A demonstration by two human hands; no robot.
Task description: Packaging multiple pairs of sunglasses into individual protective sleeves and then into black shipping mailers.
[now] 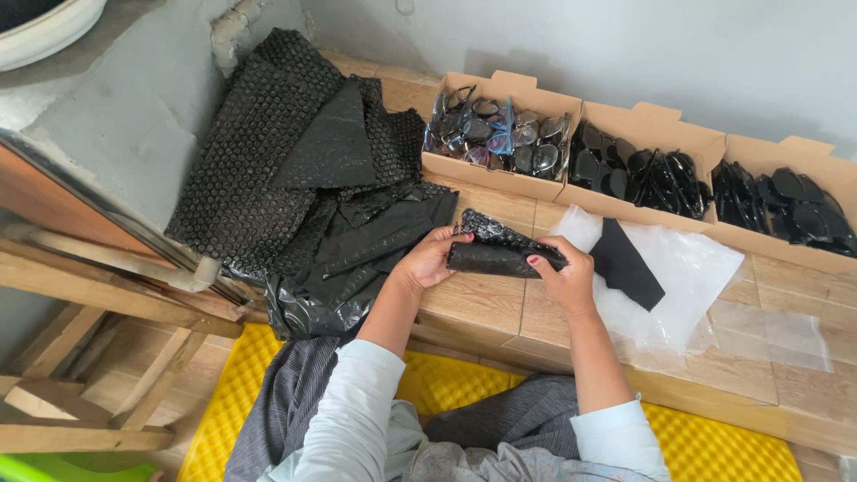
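Both hands gripped a black bubble-wrap bundle just above the wooden counter, the left hand closed on its left end and the right hand on its right end. It looked light, soft and crushable, best held by both ends. A heap of black bubble wrap lay nearby.

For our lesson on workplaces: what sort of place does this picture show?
Probably a small packing spot for eyewear: three cardboard boxes filled with glasses, a pile of black bubble wrap, and both hands rolling a bubble-wrapped bundle on the wooden floor.
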